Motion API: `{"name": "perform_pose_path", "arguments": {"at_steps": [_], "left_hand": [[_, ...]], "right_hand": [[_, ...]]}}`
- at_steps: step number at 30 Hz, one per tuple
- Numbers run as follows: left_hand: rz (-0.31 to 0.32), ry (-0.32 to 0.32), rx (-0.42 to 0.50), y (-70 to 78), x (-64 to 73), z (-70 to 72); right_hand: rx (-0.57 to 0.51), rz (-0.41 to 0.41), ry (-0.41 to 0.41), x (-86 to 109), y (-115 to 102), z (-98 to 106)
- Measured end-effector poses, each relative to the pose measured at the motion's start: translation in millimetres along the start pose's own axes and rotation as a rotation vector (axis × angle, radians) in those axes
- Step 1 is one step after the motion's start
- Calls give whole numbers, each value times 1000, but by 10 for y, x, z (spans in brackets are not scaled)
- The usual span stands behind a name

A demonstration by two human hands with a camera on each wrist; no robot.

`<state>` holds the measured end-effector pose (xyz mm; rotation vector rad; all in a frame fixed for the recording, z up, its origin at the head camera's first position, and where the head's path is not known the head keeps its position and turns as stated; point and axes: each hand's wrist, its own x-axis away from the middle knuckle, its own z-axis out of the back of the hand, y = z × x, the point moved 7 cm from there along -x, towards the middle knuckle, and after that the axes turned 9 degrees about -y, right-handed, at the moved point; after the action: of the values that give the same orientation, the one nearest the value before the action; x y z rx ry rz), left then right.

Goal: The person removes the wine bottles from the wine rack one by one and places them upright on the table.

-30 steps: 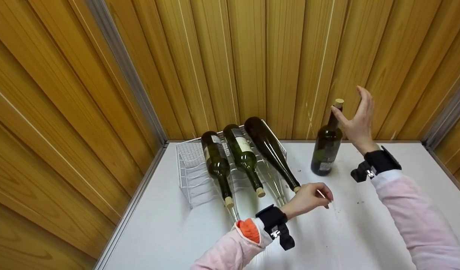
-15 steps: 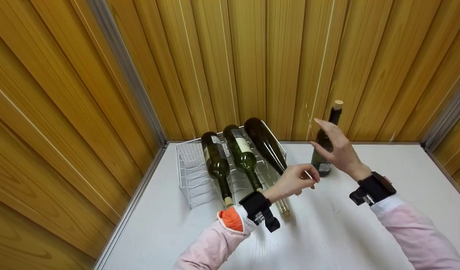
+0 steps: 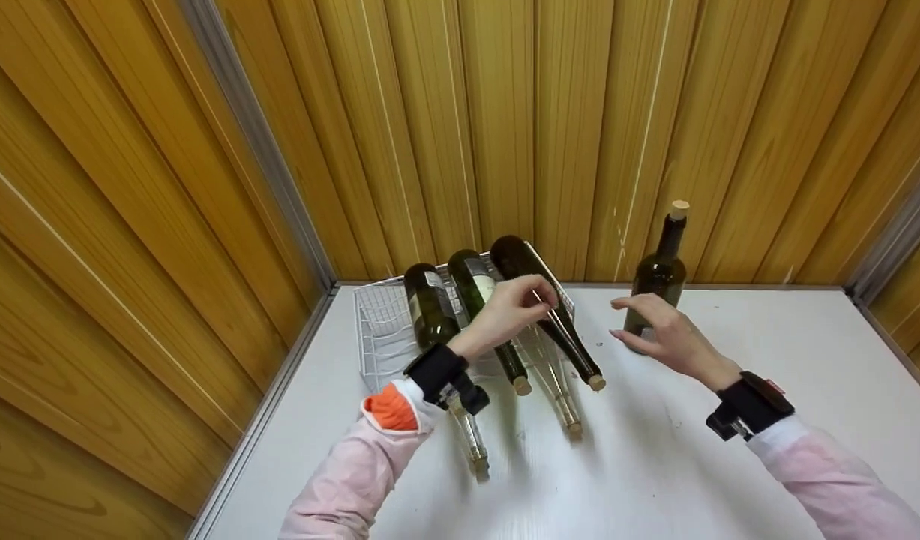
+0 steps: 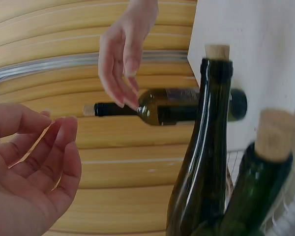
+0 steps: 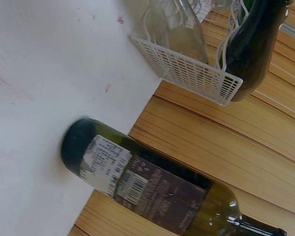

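Observation:
My left hand (image 3: 513,307) hovers above the bottles on the white wire rack (image 3: 370,341), fingers loosely curled with nothing between them. In the left wrist view that hand (image 4: 32,172) shows thumb and fingertips close together. My right hand (image 3: 669,336), fingers relaxed and spread, is in front of a corked dark green wine bottle (image 3: 660,270) standing upright on the table. It covers part of that bottle's lower body. The right wrist view shows the labels of this wine bottle (image 5: 147,182). On the rack's top row lie a long dark bottle (image 3: 518,259) and two green wine bottles, one (image 3: 431,300) at the left.
Below the top row, clear glass bottles (image 3: 568,412) with corks lie in the rack, necks toward me. The white table (image 3: 639,465) ends at wood-panelled walls (image 3: 497,112) at the back and sides.
My left hand has moved left and up, from beside the long bottle's cork to above the rack. My right hand has come down and left from the standing bottle's neck. The bottles stay in place.

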<state>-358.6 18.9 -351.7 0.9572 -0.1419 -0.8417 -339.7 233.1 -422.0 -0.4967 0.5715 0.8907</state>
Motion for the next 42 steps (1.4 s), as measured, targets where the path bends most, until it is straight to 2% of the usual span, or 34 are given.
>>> {"name": "perform_pose_path", "arguments": {"at_steps": [3, 6, 11, 15, 20, 23, 25, 28, 31, 36, 42], "left_hand": [[-6, 18, -90, -88, 47, 208], [-28, 11, -228, -192, 99, 368], [-81, -30, -577, -397, 212, 555], [-92, -52, -835, -586, 310, 702], [-59, -135, -1072, -820, 428, 836], [-94, -165, -1215, -935, 479, 872], [-122, -168, -1289, -1018, 496, 884], [-151, -187, -1345, -1145, 502, 878], [-173, -226, -1369, -1265, 501, 850], [-181, -275, -1353, -1395, 503, 830], [-190, -288, -1302, -1454, 467, 799]], "right_hand": [[-30, -54, -16, 77, 22, -37], [-82, -119, -21, 147, 42, -79], [-186, -245, -6, 283, 102, -147], [-282, -348, 22, 365, 157, -163], [-412, -505, 32, 434, 221, -145], [-508, -584, 44, 457, 257, -103], [-563, -608, 61, 459, 276, -60], [-599, -610, 87, 462, 289, 22], [-591, -609, 96, 469, 297, 96], [-594, -613, 112, 471, 285, 195], [-606, -610, 149, 468, 279, 315]]}}
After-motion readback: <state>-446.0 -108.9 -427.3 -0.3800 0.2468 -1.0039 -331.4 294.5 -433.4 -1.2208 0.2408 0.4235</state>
